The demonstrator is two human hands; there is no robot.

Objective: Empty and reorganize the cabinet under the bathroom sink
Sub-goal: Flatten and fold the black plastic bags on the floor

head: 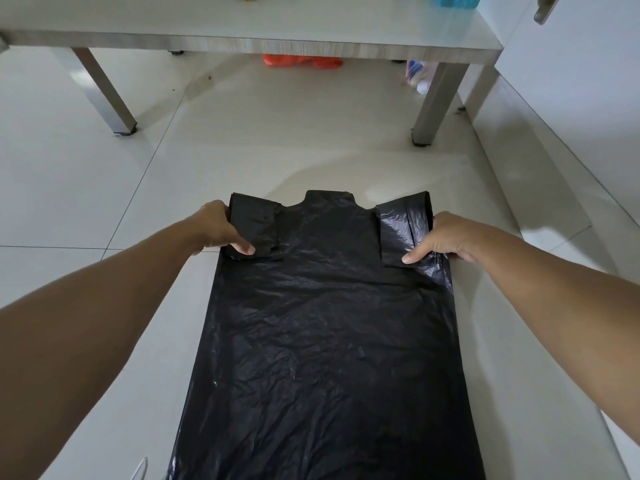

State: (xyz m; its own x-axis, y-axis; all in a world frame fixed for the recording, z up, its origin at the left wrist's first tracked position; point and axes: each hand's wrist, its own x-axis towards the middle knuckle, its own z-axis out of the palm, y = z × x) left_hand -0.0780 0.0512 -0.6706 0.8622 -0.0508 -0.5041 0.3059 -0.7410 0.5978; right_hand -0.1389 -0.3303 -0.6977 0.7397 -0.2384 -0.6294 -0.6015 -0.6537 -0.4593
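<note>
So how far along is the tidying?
Done: the black plastic carrier bag lies flat on the tiled floor. In hand: left hand and right hand each pinch a handle. Left: an orange bag and a bottle wait under the table.

The bottom of the big black plastic bag (325,341) runs off the lower edge, so its end cannot be seen, and the fingers of the left hand (216,226) and the right hand (446,239) are tucked under the bag's folded handles, with only the thumbs showing. Under the low white table (311,43), a crumpled orange-red plastic thing (301,61) is half hidden by the tabletop. A blurry blue and white bottle (417,76) sits partly behind a table leg, and a blue thing (457,0) on the table is cut off at the top.
</note>
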